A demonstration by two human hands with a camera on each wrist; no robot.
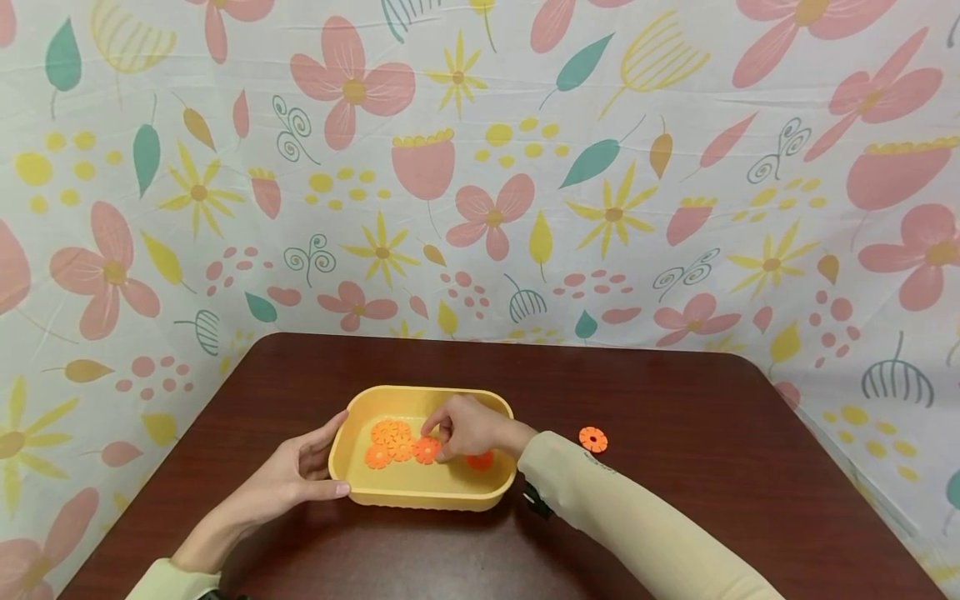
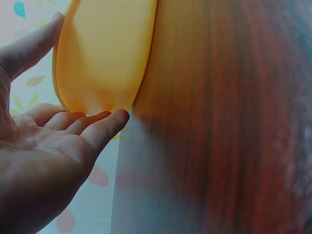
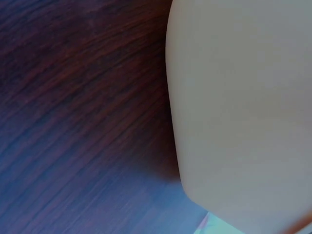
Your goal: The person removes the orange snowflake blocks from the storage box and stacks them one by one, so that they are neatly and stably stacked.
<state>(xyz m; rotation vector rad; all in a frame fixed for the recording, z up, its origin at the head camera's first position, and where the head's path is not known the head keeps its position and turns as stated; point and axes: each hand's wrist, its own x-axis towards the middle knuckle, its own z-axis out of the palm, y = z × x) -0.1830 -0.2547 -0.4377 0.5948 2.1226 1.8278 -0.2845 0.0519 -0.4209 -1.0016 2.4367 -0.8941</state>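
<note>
A yellow plastic tray [image 1: 420, 500] with rounded corners stands on the table. My left hand [image 1: 281, 479] grips its left end, thumb at the near corner and a finger at the far one; the left wrist view shows the fingertips against the tray wall [image 2: 105, 53]. Inside the tray, my right hand [image 1: 468, 423] has thumb and forefinger on an orange notched disc [image 1: 427, 451]. Several similar interlocking discs [image 1: 390, 432] lie together left of it. Another orange disc [image 1: 480, 460] is partly hidden under the right wrist. The right wrist view does not show the right hand.
One more orange notched disc [image 1: 593, 439] lies on the dark wooden table [image 1: 645, 392], right of the tray. A flower-patterned cloth [image 1: 480, 208] hangs behind the table. In the right wrist view, a smooth pale surface [image 3: 243, 107] covers the right side.
</note>
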